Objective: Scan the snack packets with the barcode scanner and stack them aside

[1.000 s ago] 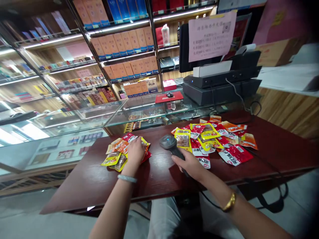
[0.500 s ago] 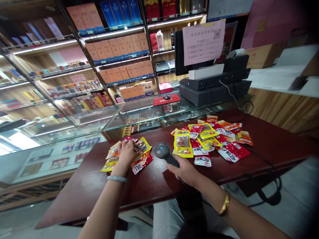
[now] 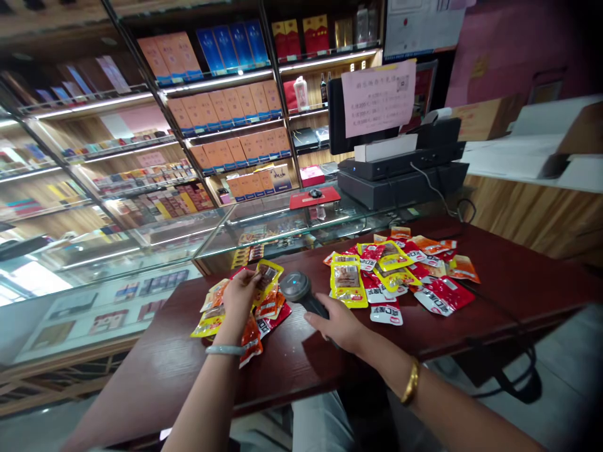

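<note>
My left hand [image 3: 241, 294] pinches a yellow snack packet [image 3: 269, 276] by its edge, over the left pile of packets. Orange packets [image 3: 252, 336] and a red packet [image 3: 277, 319] lie under and beside that hand. A dark handheld barcode scanner [image 3: 301, 290] is in my right hand [image 3: 343, 323], its fingers wrapped round the handle. The scanner's head points left, close to the pinched packet. Right of the scanner, a second pile holds yellow packets [image 3: 348, 281], red-and-white packets [image 3: 443, 295] and orange ones.
The piles lie on a dark red wooden table [image 3: 160, 342]. Behind it stand a glass display counter [image 3: 264, 220], a red mouse pad [image 3: 306, 198] and a cash register with a monitor [image 3: 400, 188]. A cable [image 3: 499, 301] runs along the table's right side. Shelves with boxes [image 3: 226, 110] line the back.
My left hand has lifted the yellow packet's edge and tilted it up. The scanner has moved left towards it. An orange packet now shows lower, beside my left wrist. The view has shifted slightly.
</note>
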Tool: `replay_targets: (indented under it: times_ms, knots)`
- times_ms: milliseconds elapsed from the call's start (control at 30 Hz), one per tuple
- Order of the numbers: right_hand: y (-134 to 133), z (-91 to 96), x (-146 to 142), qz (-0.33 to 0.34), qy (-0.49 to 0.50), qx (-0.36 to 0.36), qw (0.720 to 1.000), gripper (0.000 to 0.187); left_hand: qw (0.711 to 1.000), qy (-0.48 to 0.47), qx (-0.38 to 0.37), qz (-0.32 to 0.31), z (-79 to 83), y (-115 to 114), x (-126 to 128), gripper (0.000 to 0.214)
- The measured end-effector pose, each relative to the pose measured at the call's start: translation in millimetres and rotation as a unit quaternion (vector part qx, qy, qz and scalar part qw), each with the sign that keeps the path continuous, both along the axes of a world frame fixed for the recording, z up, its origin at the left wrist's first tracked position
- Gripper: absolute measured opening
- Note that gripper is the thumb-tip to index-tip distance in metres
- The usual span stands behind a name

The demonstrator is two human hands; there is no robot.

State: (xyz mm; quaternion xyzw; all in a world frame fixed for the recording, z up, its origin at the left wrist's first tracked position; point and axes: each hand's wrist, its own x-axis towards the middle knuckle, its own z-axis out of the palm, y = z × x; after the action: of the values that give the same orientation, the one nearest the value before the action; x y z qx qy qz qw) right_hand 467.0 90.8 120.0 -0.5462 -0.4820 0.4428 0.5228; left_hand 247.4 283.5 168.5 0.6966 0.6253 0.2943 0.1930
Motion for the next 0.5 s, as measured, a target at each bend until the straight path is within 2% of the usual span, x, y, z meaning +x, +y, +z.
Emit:
replay_targets:
  times_ms: [200, 367, 500]
  knots:
    - [-1, 2.7, 4, -0.001, -0.002, 0.003, 1.0, 0.047, 1.0, 0.004, 0.004, 0.012, -5.2, 5, -3, 0.028]
    - [-4, 6.6, 8, -0.004, -0.002, 0.016, 1.0, 0.045, 0.999, 0.0, 0.026, 0.041, 1.2, 5, -10, 0.035]
    - [-4, 14.0, 8, -0.01, 0.003, 0.041, 0.999, 0.044, 0.998, -0.007, 0.064, 0.012, 0.6, -3, -3, 0.039]
